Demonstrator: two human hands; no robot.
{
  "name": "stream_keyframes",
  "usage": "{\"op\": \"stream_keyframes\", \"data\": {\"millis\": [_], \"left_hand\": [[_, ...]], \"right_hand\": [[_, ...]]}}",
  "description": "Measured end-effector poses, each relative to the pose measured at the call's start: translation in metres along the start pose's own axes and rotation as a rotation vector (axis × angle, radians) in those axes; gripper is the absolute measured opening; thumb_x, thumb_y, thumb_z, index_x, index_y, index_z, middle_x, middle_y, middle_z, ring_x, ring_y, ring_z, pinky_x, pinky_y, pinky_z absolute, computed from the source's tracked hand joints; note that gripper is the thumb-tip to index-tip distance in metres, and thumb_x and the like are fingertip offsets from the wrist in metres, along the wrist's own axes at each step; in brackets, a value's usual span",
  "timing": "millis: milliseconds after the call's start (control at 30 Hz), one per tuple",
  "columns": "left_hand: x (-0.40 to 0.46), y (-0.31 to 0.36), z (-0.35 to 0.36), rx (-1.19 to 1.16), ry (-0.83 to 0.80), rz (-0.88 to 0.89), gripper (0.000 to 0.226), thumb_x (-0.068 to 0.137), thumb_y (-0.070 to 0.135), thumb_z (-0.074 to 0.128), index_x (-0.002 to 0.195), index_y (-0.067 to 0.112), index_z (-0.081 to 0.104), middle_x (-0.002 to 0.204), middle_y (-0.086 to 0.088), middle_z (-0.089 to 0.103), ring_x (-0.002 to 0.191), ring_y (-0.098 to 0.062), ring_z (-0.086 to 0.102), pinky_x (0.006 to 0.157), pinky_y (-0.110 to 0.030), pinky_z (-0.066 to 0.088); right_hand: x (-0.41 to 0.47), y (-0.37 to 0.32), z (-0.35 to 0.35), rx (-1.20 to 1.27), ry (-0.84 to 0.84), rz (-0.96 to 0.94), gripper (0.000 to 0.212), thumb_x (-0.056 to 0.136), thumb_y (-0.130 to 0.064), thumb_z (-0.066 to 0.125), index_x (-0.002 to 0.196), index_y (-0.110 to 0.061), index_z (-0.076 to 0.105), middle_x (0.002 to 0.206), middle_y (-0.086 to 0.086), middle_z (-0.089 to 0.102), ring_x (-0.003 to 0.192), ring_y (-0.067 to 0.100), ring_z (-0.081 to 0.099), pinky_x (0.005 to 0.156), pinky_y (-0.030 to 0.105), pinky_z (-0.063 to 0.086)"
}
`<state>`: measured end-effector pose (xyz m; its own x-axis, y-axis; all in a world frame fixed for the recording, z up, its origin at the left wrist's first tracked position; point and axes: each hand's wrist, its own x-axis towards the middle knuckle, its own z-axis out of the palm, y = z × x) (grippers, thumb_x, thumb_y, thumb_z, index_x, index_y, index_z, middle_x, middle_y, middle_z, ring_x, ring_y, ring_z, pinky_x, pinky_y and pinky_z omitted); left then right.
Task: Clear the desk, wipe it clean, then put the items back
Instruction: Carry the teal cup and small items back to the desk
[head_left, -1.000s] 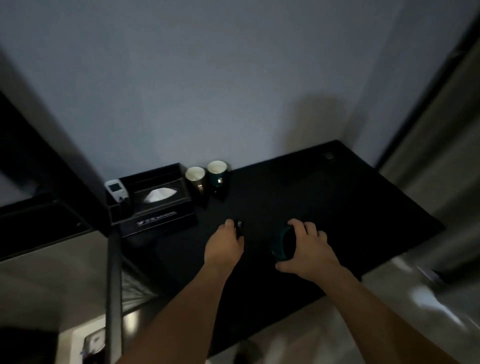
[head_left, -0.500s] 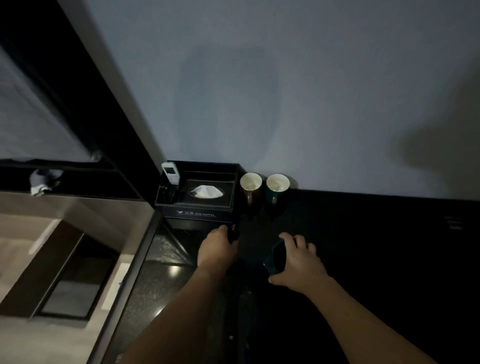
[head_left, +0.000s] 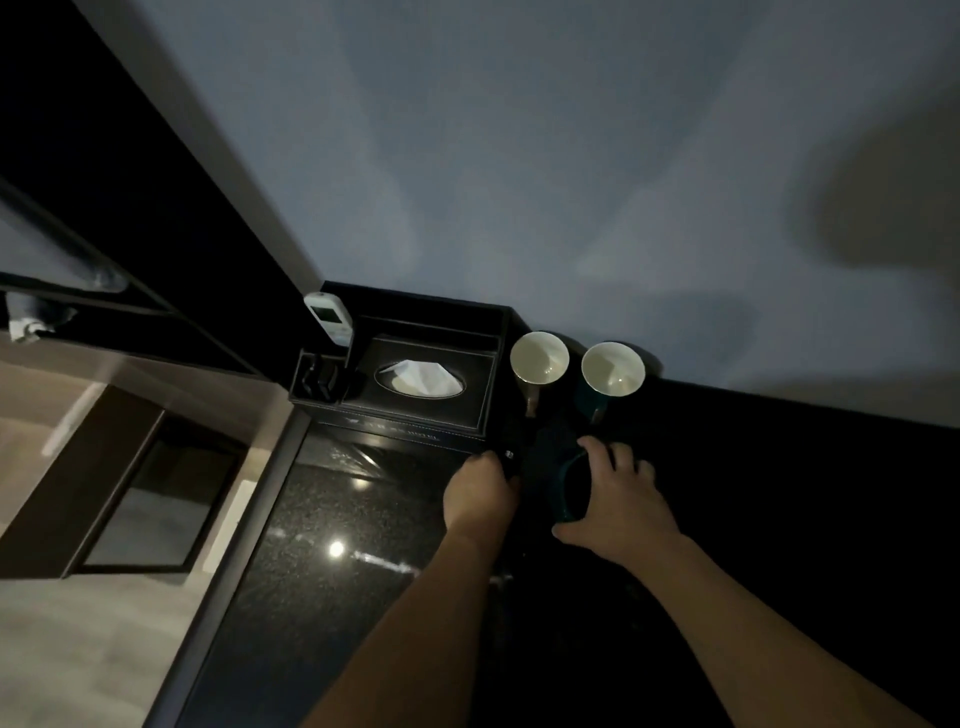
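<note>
On the black desk (head_left: 779, 467) my right hand (head_left: 615, 499) grips a dark teal saucer-like dish (head_left: 563, 486) by its edge. My left hand (head_left: 480, 491) holds a small dark object (head_left: 510, 460); its shape is hard to make out in the dim light. Just behind my hands stand a gold cup (head_left: 538, 361) and a teal cup (head_left: 612, 371), both upright with pale insides. A black tissue box tray (head_left: 421, 384) sits at the desk's back left corner.
A white remote (head_left: 328, 317) stands in the tray's left slot. A glossy black stone counter (head_left: 311, 545) adjoins the desk on the left, with a floor drop beyond it. The grey wall rises right behind the cups. The room is dim.
Both hands moved left and back toward the cups and tissue box, carrying the dish and the small object. The view swung left, off the desk's right end.
</note>
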<state>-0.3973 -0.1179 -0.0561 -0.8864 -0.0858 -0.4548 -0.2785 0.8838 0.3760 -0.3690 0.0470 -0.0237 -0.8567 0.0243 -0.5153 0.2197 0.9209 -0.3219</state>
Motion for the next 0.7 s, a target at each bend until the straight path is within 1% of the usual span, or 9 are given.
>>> {"op": "stream_keyframes", "data": {"millis": [100, 200, 267, 300, 367, 467, 533, 633, 700], "left_hand": [[0.004, -0.004, 0.007, 0.03, -0.006, -0.006, 0.037, 0.091, 0.037, 0.056, 0.115, 0.009, 0.058, 0.117, -0.013, 0.061, 0.109, -0.031, 0.059, 0.085, -0.038, 0.048], [-0.002, -0.012, 0.007, 0.094, -0.001, -0.027, 0.056, 0.091, 0.048, 0.056, 0.13, 0.008, 0.046, 0.129, -0.011, 0.051, 0.12, -0.03, 0.05, 0.095, -0.039, 0.044], [-0.009, -0.019, 0.004, 0.128, -0.064, -0.099, 0.068, 0.087, 0.054, 0.058, 0.134, 0.009, 0.039, 0.132, -0.012, 0.049, 0.123, -0.031, 0.049, 0.097, -0.039, 0.043], [-0.012, -0.024, 0.004, 0.128, -0.113, -0.147, 0.069, 0.085, 0.055, 0.059, 0.133, 0.009, 0.04, 0.13, -0.012, 0.052, 0.121, -0.032, 0.052, 0.095, -0.039, 0.044], [-0.014, -0.03, 0.005, 0.102, -0.186, -0.22, 0.061, 0.082, 0.053, 0.059, 0.126, 0.012, 0.052, 0.12, -0.011, 0.062, 0.113, -0.031, 0.061, 0.09, -0.038, 0.049], [-0.009, -0.032, 0.003, -0.042, -0.216, -0.26, 0.048, 0.081, 0.046, 0.062, 0.116, 0.013, 0.065, 0.111, -0.012, 0.068, 0.105, -0.029, 0.065, 0.085, -0.034, 0.052], [-0.003, -0.027, 0.004, -0.182, -0.194, -0.303, 0.045, 0.082, 0.042, 0.065, 0.113, 0.009, 0.066, 0.11, -0.014, 0.068, 0.104, -0.03, 0.065, 0.082, -0.03, 0.049], [0.007, -0.015, 0.004, -0.392, -0.106, -0.379, 0.046, 0.08, 0.042, 0.069, 0.11, 0.007, 0.067, 0.108, -0.014, 0.068, 0.103, -0.031, 0.064, 0.077, -0.027, 0.046], [0.013, -0.008, 0.005, -0.5, -0.068, -0.421, 0.042, 0.08, 0.037, 0.07, 0.108, 0.006, 0.068, 0.107, -0.015, 0.069, 0.101, -0.031, 0.065, 0.076, -0.025, 0.044]], "right_hand": [[0.014, -0.004, 0.005, 0.015, -0.005, 0.009, 0.119, 0.059, -0.052, 0.081, 0.148, -0.031, 0.005, 0.149, 0.005, 0.017, 0.134, 0.035, 0.022, 0.1, 0.045, 0.041], [0.021, -0.01, 0.008, 0.023, -0.006, 0.01, 0.122, 0.059, -0.052, 0.082, 0.148, -0.027, 0.003, 0.15, 0.005, 0.017, 0.134, 0.034, 0.022, 0.101, 0.045, 0.041], [0.025, -0.014, 0.01, 0.032, -0.008, 0.006, 0.122, 0.06, -0.052, 0.082, 0.149, -0.023, 0.002, 0.151, 0.006, 0.015, 0.135, 0.034, 0.021, 0.102, 0.045, 0.04], [0.026, -0.015, 0.011, 0.032, -0.003, 0.005, 0.123, 0.06, -0.052, 0.082, 0.149, -0.022, 0.002, 0.151, 0.007, 0.015, 0.135, 0.035, 0.02, 0.103, 0.046, 0.04], [0.028, -0.017, 0.014, 0.032, 0.015, 0.006, 0.122, 0.06, -0.053, 0.081, 0.149, -0.02, 0.003, 0.151, 0.008, 0.014, 0.135, 0.035, 0.02, 0.102, 0.046, 0.04], [0.031, -0.016, 0.016, 0.022, 0.034, 0.003, 0.122, 0.061, -0.054, 0.081, 0.149, -0.02, 0.003, 0.151, 0.007, 0.014, 0.134, 0.034, 0.021, 0.102, 0.044, 0.04], [0.032, -0.015, 0.018, 0.007, 0.048, 0.004, 0.121, 0.061, -0.053, 0.081, 0.148, -0.02, 0.004, 0.151, 0.007, 0.015, 0.134, 0.033, 0.022, 0.101, 0.043, 0.04], [0.032, -0.015, 0.023, 0.009, 0.058, 0.022, 0.122, 0.06, -0.051, 0.082, 0.148, -0.021, 0.003, 0.152, 0.007, 0.015, 0.134, 0.032, 0.022, 0.1, 0.043, 0.041], [0.031, -0.015, 0.026, 0.009, 0.054, 0.024, 0.122, 0.06, -0.051, 0.082, 0.149, -0.02, 0.004, 0.152, 0.008, 0.015, 0.135, 0.033, 0.022, 0.102, 0.043, 0.04]]}}
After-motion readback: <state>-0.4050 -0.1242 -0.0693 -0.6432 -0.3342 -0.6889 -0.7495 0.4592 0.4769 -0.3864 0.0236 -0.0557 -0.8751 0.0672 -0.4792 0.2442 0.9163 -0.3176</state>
